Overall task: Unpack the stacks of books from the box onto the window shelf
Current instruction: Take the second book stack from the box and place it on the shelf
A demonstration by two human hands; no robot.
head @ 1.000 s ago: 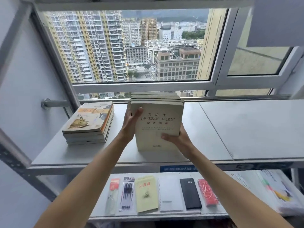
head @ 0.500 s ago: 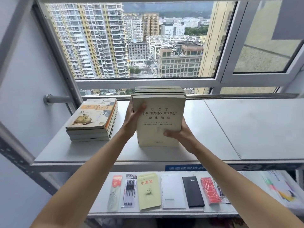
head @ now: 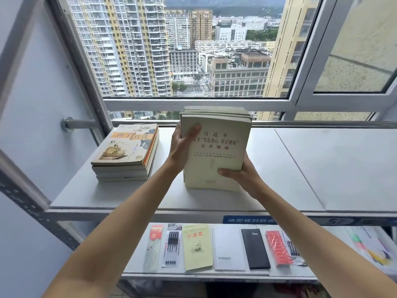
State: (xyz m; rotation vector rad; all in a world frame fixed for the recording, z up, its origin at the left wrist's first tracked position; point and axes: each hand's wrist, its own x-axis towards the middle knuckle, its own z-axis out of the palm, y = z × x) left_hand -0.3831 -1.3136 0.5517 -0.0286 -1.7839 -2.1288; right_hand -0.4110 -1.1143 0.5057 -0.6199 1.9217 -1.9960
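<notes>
Both hands are gripping a stack of pale books (head: 217, 151) over the window shelf (head: 322, 168): the left hand (head: 182, 145) is curling round its upper left edge, the right hand (head: 238, 173) is clasping its lower right side. Whether its bottom edge is touching the shelf is unclear. A second book stack (head: 126, 151) is lying flat just beside it. The lower shelf (head: 318, 274) is holding stationery, partly cut off at right.

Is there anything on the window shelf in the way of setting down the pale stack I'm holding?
Nothing visible blocks it. The pale stack, gripped by the left hand and the right hand, is over bare window shelf. The only neighbour, the illustrated stack, lies off to its left with a gap between.
</notes>
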